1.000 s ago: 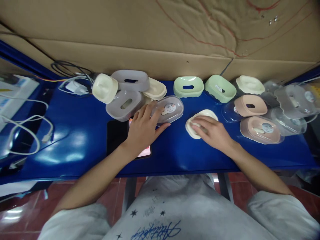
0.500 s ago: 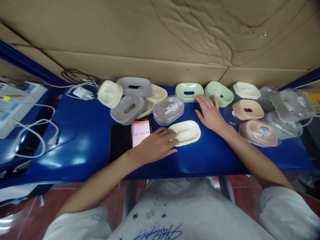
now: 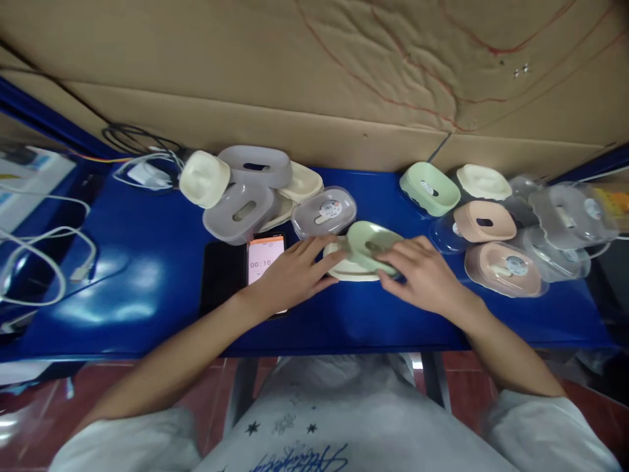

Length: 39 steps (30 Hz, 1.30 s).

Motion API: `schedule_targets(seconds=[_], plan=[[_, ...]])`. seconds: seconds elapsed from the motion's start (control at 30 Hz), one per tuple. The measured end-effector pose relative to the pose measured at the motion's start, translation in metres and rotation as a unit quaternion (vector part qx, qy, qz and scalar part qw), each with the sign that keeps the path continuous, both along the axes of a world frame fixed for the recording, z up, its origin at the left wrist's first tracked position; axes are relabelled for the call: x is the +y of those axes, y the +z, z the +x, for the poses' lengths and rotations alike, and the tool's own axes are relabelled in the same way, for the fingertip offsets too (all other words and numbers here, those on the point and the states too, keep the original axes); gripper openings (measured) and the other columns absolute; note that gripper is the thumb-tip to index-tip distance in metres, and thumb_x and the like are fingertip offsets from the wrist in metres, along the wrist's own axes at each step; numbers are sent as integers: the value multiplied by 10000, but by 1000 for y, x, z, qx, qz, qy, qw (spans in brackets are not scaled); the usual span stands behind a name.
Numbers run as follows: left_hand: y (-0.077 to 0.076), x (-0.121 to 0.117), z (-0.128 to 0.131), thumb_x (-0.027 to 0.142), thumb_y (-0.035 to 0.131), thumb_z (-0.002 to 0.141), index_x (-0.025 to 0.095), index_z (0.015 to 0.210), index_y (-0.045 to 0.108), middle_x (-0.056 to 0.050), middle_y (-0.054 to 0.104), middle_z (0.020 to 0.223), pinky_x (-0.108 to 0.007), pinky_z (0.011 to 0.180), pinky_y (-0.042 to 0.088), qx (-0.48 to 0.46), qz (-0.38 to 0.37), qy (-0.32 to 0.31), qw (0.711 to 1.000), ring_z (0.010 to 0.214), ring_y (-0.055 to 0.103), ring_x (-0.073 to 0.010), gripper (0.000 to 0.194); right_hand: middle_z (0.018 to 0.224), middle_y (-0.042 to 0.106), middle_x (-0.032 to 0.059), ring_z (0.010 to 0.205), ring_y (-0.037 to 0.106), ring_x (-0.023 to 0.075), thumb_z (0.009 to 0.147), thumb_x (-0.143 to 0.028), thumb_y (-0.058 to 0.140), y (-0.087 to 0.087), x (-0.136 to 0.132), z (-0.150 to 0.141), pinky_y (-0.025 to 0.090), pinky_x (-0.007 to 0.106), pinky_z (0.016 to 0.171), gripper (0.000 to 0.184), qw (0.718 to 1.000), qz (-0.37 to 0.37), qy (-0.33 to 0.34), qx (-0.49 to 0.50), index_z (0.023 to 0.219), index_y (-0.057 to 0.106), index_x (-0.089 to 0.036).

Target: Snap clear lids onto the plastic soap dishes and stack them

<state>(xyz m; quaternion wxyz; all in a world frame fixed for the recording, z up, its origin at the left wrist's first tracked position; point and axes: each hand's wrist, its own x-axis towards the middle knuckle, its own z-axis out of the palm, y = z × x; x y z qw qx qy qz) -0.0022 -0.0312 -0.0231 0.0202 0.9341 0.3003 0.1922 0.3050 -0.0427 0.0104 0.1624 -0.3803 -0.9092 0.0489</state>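
Tilted over a cream oval tray [image 3: 351,272] is a light green oval soap dish [image 3: 367,237] with a slot in its floor. My right hand [image 3: 422,272] grips the green dish by its right end, the fingers over its rim. At the left end of the cream tray, my left hand [image 3: 292,272] is closed on its edge, with the fingertips partly hidden by blur. The cream tray lies on the blue table under the dish, which covers much of it. Whether the two pieces touch cannot be made out.
Behind my left hand lie a phone [image 3: 265,257] showing a timer, grey dishes [image 3: 238,213] and a clear-covered grey dish [image 3: 324,213]. On the right are another green dish [image 3: 430,189], pink dishes [image 3: 485,221] and clear covers [image 3: 572,213]. White cables [image 3: 46,239] lie at left.
My right hand has taken the left green dish from the back row and brought it forward over the cream tray. My left hand stays at the tray's left end.
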Motion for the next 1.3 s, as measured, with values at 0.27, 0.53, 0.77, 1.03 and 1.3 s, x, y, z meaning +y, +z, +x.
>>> schedule_targets(seconds=[0.27, 0.53, 0.77, 1.03, 1.3], plan=[[13, -1, -6, 274, 751, 1037, 220, 1344, 707, -173, 608, 1533, -551, 1035, 611, 66, 11, -16, 998, 1334, 624, -392, 315, 1362, 771, 93, 1204, 708, 260, 1144, -254, 524, -18, -5, -21, 471, 470, 1107, 271, 996, -28, 82, -1, 1318, 728, -210], [16, -3, -7, 322, 725, 1064, 210, 1429, 685, -183, 642, 1453, -522, 1033, 588, 92, -1, -24, 996, 1300, 644, -374, 383, 1379, 772, 96, 1318, 691, 256, 1158, -405, 525, -22, 20, -1, 428, 471, 1203, 351, 998, 1, 54, 28, 1377, 707, -199], [18, -3, -8, 303, 632, 1116, 240, 1460, 673, -163, 619, 1496, -522, 1082, 571, 107, -4, -18, 994, 1370, 618, -369, 352, 1631, 547, 268, 1498, 512, 443, 1076, -359, 545, -30, 57, 46, 345, 668, 1220, 613, 944, 57, -318, -64, 1622, 499, -82], [16, -3, -7, 296, 641, 1110, 240, 1416, 700, -151, 635, 1471, -520, 1085, 573, 92, 2, -19, 996, 1347, 626, -364, 317, 1293, 800, 104, 1254, 711, 297, 1124, -232, 444, -34, 50, 23, 456, 510, 1133, 362, 974, 84, -211, 21, 1302, 759, -231], [19, -4, -7, 264, 663, 1094, 233, 1430, 690, -165, 625, 1482, -533, 1093, 562, 89, -17, -19, 996, 1358, 620, -373, 339, 1697, 457, 262, 1553, 452, 456, 1076, -612, 532, -43, 62, 41, 367, 674, 1248, 744, 943, 75, -324, -29, 1650, 450, -147]])
